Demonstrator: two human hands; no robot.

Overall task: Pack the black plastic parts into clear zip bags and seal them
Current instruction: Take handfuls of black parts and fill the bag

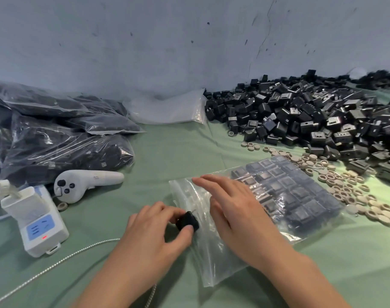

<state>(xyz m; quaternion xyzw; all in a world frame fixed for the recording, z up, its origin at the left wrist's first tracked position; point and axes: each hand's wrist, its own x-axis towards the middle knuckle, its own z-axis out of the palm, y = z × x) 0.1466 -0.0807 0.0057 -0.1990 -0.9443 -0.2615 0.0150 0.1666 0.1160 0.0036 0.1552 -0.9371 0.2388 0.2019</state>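
Near the front edge of the desk [167, 152], a black part [187, 221] is pinched between the thumb and fingers of the left hand [154, 232], right at the mouth of the bag [211, 263]. The right hand [231, 207] is laid flat on the bag just beside it, fingers straight and nothing gripped. Whether the part is already under the film cannot be told. Deeper in the bag, toward the right edge, packed parts [285, 190] are seen in tidy rows. The bag is judged nearly full, with sealing not yet done.

Several slips are possible from here:
- If the limp film is not held apart, the part could catch on the lip and be pushed out onto the desk.
- If the part is shoved hard, the rows could be knocked askew and the zip kept from closing flat.
- Loose rings [349, 187] lie touching the bag's far side and could be swept in.

At the left edge, a socket block [34, 218], a cable [56, 263] and a controller [83, 183] are set. Farther back, filled bags [56, 134] are heaped at the far left corner, empty bags [167, 110] are stacked by the wall, and the pile [311, 116] of unpacked parts is spread over the far right.
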